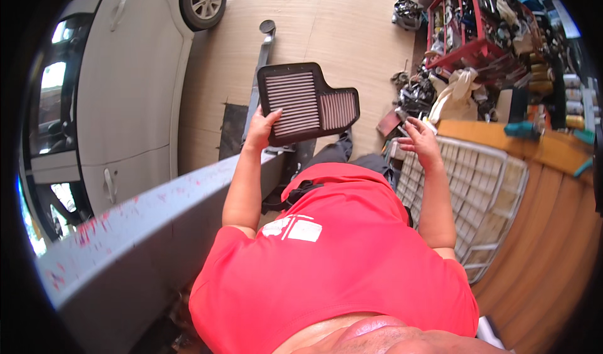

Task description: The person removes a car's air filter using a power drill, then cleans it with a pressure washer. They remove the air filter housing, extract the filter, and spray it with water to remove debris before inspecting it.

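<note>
Upright in front of me, my left hand (pixel 262 128) grips a car air filter (pixel 292 106) by its lower left edge, thumb over the pleats. The filter has a black frame with a stepped corner and two panels of greyish-pink pleats. Off to the right, my right hand (pixel 422 143) is raised, apart from the filter. Its fingers are bent but spread, and I make out nothing held in them. A white wire rack (pixel 468 187) stands below that hand.
A pale car (pixel 135 71) stands at left beside a grey steel post (pixel 151 209) with red marks. A lift arm (pixel 264 55) extends ahead over the floor. At right are a cluttered red tool cart (pixel 474 49), a pale cloth (pixel 457 93) and an orange-brown wooden surface (pixel 540 228).
</note>
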The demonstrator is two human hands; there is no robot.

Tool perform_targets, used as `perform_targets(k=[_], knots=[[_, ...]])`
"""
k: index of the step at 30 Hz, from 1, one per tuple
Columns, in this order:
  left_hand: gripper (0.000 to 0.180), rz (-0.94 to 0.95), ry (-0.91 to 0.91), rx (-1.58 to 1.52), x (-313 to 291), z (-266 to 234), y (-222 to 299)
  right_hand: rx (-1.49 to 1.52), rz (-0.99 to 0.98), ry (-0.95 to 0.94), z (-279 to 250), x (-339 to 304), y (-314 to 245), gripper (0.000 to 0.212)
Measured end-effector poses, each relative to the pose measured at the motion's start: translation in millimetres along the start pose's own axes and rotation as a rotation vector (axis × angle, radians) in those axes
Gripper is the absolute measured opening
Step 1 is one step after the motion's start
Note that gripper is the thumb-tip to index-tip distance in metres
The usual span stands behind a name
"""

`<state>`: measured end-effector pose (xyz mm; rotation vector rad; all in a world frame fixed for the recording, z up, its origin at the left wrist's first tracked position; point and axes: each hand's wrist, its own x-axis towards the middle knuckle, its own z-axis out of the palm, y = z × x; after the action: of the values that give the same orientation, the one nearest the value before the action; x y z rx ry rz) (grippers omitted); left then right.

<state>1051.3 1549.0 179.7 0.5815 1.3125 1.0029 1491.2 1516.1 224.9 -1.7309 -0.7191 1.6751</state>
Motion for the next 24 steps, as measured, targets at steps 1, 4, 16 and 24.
perform_targets(k=[1,4,16,24], knots=[[0.038,-0.021,0.004,0.011,32.9,15.3,17.8,-0.005,0.005,0.011,-5.0,13.4,-23.8,0.056],[0.037,0.076,-0.053,-0.049,137.7,53.2,62.5,-0.04,-0.032,0.069,-29.1,72.7,-80.9,0.051],[0.032,-0.022,0.059,-0.4,464.6,118.0,208.6,0.004,0.042,0.049,-64.4,405.9,-305.2,0.052],[0.04,0.064,0.255,-0.414,638.6,113.0,289.7,-0.194,-0.227,-0.135,5.0,618.0,-561.1,0.046]])
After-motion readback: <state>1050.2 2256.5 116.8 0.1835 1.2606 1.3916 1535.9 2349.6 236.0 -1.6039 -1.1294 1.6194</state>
